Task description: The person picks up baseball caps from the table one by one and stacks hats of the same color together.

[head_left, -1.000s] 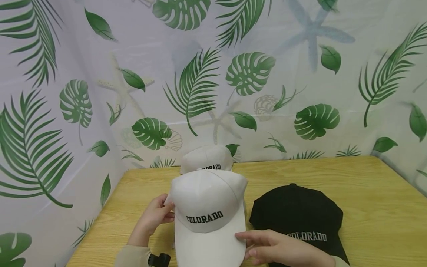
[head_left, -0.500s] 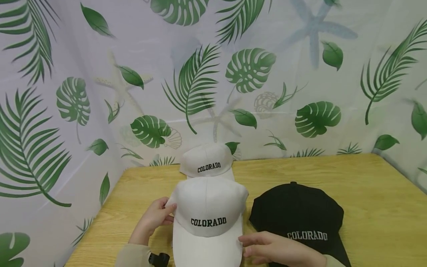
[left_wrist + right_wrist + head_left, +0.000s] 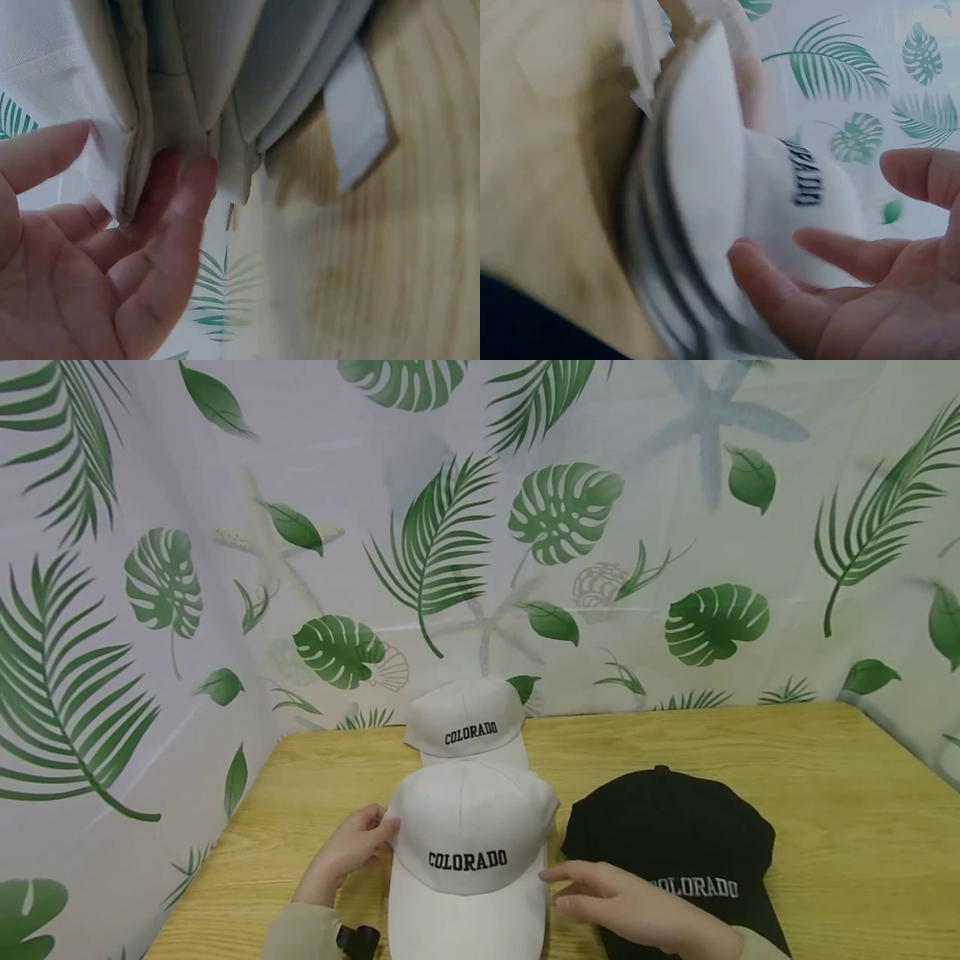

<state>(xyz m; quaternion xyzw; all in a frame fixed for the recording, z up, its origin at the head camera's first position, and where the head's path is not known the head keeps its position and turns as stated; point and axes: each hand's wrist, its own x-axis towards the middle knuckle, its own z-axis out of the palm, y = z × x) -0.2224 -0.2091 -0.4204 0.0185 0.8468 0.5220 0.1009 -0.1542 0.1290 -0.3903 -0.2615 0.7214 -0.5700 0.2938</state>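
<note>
A white baseball cap (image 3: 468, 827) lettered COLORADO tops a stack of nested white caps, whose layered brims (image 3: 679, 247) show in the right wrist view. My left hand (image 3: 352, 852) holds its left side edge, thumb on the outer face and fingers behind the edge, as the left wrist view shows. At the right side, my right hand (image 3: 622, 897) has its fingers spread and relaxed, fingertips right by the brim. The right hand overlaps a black COLORADO baseball cap (image 3: 667, 827) in the head view.
Behind the stack sits another white COLORADO cap (image 3: 465, 718), its brim partly hidden. All stand on a wood-grain table (image 3: 825, 793). Leaf-patterned sheeting (image 3: 562, 518) closes off the back and sides. A pale strap end (image 3: 358, 116) hangs beside the stacked caps.
The top white cap has straightened and settled lower, uncovering the lettering of the cap behind. My right fingers have come off the brim's face to beside its edge; the left hand keeps its place.
</note>
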